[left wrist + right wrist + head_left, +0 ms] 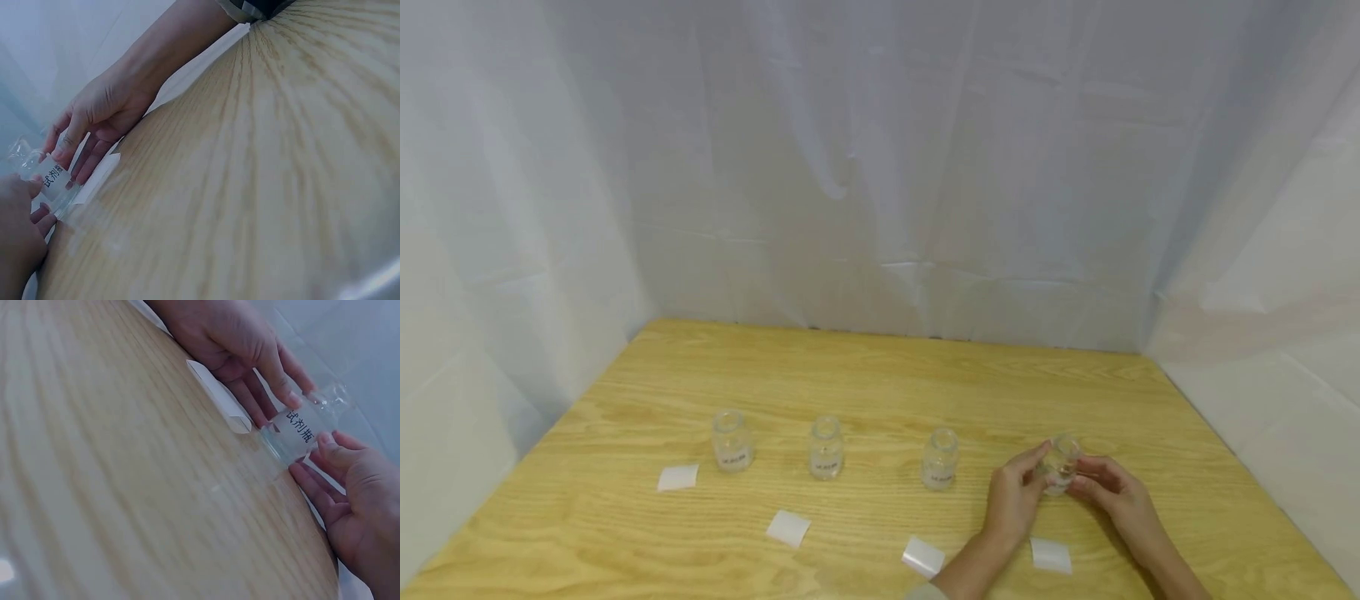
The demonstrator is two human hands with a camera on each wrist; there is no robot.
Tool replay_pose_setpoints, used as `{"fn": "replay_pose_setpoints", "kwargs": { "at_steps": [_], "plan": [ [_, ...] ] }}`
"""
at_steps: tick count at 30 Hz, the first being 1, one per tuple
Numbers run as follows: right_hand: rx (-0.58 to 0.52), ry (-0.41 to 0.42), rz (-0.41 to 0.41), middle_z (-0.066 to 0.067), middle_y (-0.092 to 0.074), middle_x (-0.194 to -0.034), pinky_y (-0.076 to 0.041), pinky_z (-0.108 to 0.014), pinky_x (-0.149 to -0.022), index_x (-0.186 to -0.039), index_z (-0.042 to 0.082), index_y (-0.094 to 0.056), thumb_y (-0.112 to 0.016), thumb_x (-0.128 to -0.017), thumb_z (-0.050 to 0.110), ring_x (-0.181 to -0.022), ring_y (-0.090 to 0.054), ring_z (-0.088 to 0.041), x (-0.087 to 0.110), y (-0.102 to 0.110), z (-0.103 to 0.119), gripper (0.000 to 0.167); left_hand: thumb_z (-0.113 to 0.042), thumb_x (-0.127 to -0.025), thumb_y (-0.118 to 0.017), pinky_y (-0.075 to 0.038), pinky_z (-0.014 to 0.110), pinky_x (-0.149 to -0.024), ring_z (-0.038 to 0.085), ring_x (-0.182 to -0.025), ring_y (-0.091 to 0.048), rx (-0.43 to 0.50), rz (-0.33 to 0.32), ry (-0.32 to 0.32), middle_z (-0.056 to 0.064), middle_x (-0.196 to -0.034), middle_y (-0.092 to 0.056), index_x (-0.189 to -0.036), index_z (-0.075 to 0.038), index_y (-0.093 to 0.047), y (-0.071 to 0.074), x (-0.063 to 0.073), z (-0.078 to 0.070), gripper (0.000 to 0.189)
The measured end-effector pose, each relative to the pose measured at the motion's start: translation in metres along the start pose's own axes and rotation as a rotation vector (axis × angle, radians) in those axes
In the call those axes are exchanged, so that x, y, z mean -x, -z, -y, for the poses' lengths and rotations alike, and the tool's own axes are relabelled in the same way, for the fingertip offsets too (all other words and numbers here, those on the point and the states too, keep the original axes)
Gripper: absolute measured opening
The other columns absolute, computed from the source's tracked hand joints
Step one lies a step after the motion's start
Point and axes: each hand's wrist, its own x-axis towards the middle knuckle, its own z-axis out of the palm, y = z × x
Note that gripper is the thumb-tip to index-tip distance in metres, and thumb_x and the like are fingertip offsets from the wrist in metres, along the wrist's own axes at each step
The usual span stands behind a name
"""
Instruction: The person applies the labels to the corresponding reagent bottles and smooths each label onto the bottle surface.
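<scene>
A clear glass reagent bottle (1062, 464) stands upright on the table at the right, held between both hands. Its front carries a white label (295, 430) printed with dark characters. From the left side my left hand (1013, 498) grips it, thumb at the label's edge and fingers behind. My right hand (1122, 504) holds the opposite side, with its thumb (331, 447) near the label's other edge. Both wrist views show the hands around the bottle; fingertips behind the glass are partly hidden. A white paper piece (1051, 556) lies in front of the bottle.
To the left stand three similar labelled bottles: one nearby (940, 460), one mid-table (826, 450) and one farther left (732, 443). White paper pieces lie in front of them, at right (922, 557), middle (788, 528) and left (678, 477). White sheeting (887, 167) encloses the wooden table (647, 550).
</scene>
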Motion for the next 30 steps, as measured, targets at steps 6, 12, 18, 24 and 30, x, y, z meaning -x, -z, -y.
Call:
{"fn": "replay_pose_setpoints", "kwargs": {
  "at_steps": [6, 12, 18, 24, 30],
  "plan": [
    [-0.050, 0.066, 0.045, 0.009, -0.061, -0.105, -0.049, -0.022, -0.076, -0.116, -0.011, -0.048, -0.057, -0.090, 0.000, -0.094, -0.059, -0.006, 0.001, 0.001, -0.003, 0.029, 0.005, -0.080, -0.065, -0.044, 0.019, -0.085, 0.015, -0.106, -0.055, -0.043, 0.008, -0.016, 0.009, -0.117, -0.059, -0.120, -0.004, -0.060, 0.001, 0.001, 0.000, 0.041],
    [-0.022, 0.233, 0.037, 0.009, -0.057, -0.107, -0.048, -0.019, -0.076, -0.111, -0.012, -0.044, -0.062, -0.077, -0.018, -0.095, -0.057, -0.005, 0.000, -0.005, -0.005, 0.039, 0.017, -0.074, -0.062, -0.045, 0.018, -0.081, 0.013, -0.103, -0.056, -0.117, 0.012, 0.013, 0.008, -0.118, -0.058, -0.121, -0.008, -0.059, -0.002, 0.003, -0.003, 0.053],
    [0.089, 0.279, -0.010, 0.013, -0.054, -0.107, -0.049, -0.018, -0.072, -0.115, -0.011, -0.040, -0.065, -0.073, -0.019, -0.093, -0.056, -0.002, -0.001, -0.009, -0.007, 0.049, 0.019, -0.072, -0.064, -0.047, 0.015, -0.073, 0.008, -0.090, -0.059, -0.152, -0.008, 0.026, 0.006, -0.113, -0.062, -0.120, -0.011, -0.061, -0.004, 0.003, -0.003, 0.057],
    [0.091, 0.279, -0.007, 0.010, -0.058, -0.104, -0.049, -0.019, -0.073, -0.111, -0.012, -0.045, -0.063, -0.077, -0.017, -0.089, -0.059, -0.006, -0.004, -0.006, -0.008, 0.039, 0.020, -0.073, -0.061, -0.046, 0.011, -0.064, 0.002, -0.075, -0.056, -0.144, -0.040, -0.001, 0.006, -0.106, -0.065, -0.117, -0.010, -0.063, -0.002, 0.001, -0.003, 0.053],
    [0.033, 0.208, 0.023, 0.009, -0.060, -0.105, -0.049, -0.020, -0.074, -0.109, -0.010, -0.048, -0.058, -0.084, -0.010, -0.092, -0.059, -0.005, -0.001, -0.002, -0.009, 0.027, 0.015, -0.072, -0.066, -0.046, 0.011, -0.066, 0.002, -0.075, -0.056, -0.134, -0.050, 0.003, 0.005, -0.106, -0.065, -0.115, -0.009, -0.064, -0.001, 0.002, -0.004, 0.049]
  ]
}}
